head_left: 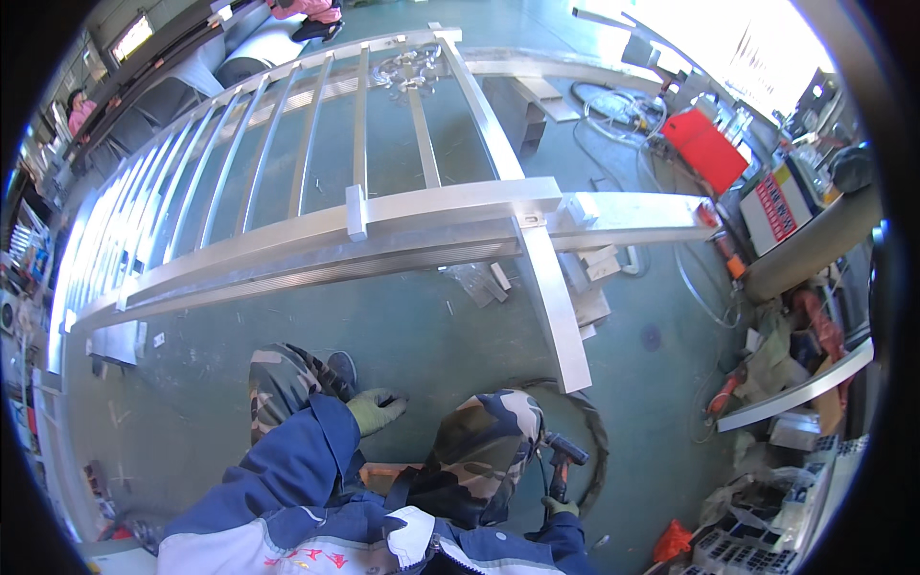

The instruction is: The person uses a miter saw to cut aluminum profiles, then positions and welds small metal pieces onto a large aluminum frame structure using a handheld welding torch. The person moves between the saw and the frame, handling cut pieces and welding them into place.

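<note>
My left hand (377,410), in a greenish work glove, rests between my knees with its fingers curled in. What it holds, if anything, is hidden. Down at the right, beside my right knee, my gloved right hand (560,506) is closed round the lower handle of a hammer (567,448). The hammer has a dark head, turned up, and an orange and black handle. A silver metal railing frame (422,209) with many parallel bars lies raised in front of me. One metal bar (554,311) juts from it toward my right knee; neither hand touches the frame.
A dark hose (602,446) curls on the floor around the hammer. Right of the frame stand a red box (704,150), a white and red machine (781,209) and cables. Scraps and bags pile up at the right. People in pink (311,11) are far off.
</note>
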Motion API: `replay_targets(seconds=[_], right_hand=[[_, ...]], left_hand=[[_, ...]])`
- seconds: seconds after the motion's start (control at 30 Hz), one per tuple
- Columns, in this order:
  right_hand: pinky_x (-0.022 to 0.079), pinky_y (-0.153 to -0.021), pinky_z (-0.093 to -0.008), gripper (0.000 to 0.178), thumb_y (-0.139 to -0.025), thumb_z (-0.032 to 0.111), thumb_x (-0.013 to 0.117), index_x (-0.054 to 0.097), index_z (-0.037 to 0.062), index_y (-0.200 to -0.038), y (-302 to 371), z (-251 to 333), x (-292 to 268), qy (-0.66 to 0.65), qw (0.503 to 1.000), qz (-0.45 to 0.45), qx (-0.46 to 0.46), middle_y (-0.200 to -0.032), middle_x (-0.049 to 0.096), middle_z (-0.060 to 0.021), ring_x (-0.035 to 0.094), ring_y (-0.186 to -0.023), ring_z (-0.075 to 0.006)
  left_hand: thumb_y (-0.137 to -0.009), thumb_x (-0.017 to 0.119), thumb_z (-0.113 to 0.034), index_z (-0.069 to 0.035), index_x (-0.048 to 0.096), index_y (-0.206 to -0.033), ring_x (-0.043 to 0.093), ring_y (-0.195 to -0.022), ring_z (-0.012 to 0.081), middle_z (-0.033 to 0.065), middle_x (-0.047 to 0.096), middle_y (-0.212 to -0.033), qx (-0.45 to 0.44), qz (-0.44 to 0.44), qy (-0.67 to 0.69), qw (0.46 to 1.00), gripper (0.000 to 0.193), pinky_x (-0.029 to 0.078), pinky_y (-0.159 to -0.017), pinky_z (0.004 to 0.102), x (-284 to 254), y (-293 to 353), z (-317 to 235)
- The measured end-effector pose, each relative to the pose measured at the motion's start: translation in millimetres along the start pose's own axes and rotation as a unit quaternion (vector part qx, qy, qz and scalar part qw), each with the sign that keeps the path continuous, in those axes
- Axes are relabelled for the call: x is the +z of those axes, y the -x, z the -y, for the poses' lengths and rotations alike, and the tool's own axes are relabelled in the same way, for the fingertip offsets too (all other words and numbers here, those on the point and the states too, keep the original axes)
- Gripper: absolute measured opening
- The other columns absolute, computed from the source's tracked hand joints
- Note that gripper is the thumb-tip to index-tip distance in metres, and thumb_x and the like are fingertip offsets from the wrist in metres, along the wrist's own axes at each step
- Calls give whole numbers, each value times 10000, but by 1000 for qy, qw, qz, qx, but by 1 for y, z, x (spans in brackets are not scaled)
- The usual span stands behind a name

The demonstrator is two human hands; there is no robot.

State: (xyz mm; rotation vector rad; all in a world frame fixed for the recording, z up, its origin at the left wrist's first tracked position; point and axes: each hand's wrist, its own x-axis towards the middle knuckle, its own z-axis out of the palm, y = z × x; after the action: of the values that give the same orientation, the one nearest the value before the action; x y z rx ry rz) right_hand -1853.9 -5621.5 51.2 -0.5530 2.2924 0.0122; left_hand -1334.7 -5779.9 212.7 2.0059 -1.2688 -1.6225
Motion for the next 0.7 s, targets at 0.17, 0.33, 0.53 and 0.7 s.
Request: replay_targets(seconds=[0.17,0.33,0.53,0.7], right_hand=[[530,-509,-430,518,-702,96,888,558,-50,-1073,38,-23,-12,-329,944,-6,19,-776,667,-168,644,-560,-278],[478,-425,-384,487,-726,35,864,520,-24,-1066,116,-27,-69,-420,894,-154,-24,-702,618,-125,596,-492,-231],[482,-490,-315,360,-791,57,833,590,13,-1054,196,-32,-141,-435,825,-254,-258,-754,636,-65,593,-550,-163],[486,-575,-280,424,-795,38,823,621,2,-1166,318,44,-193,-379,798,-299,-361,-846,644,-31,584,-652,-133]], left_hand=[[-1016,674,-227,-20,675,-1294,673,-1007,131,61,739,-1084,117,12,179,977,346,540,-917,277,-4,11,-26],[-1023,670,-197,-14,666,-1308,674,-996,127,48,732,-1092,199,90,296,930,340,545,-917,271,-10,43,-63],[-1030,661,-200,-12,631,-1360,648,-1078,128,61,713,-1180,268,241,332,872,381,524,-964,275,-12,91,-90],[-1022,675,-204,-9,629,-1365,624,-1129,132,67,682,-1264,337,317,296,836,397,496,-1014,269,-5,130,-106]])
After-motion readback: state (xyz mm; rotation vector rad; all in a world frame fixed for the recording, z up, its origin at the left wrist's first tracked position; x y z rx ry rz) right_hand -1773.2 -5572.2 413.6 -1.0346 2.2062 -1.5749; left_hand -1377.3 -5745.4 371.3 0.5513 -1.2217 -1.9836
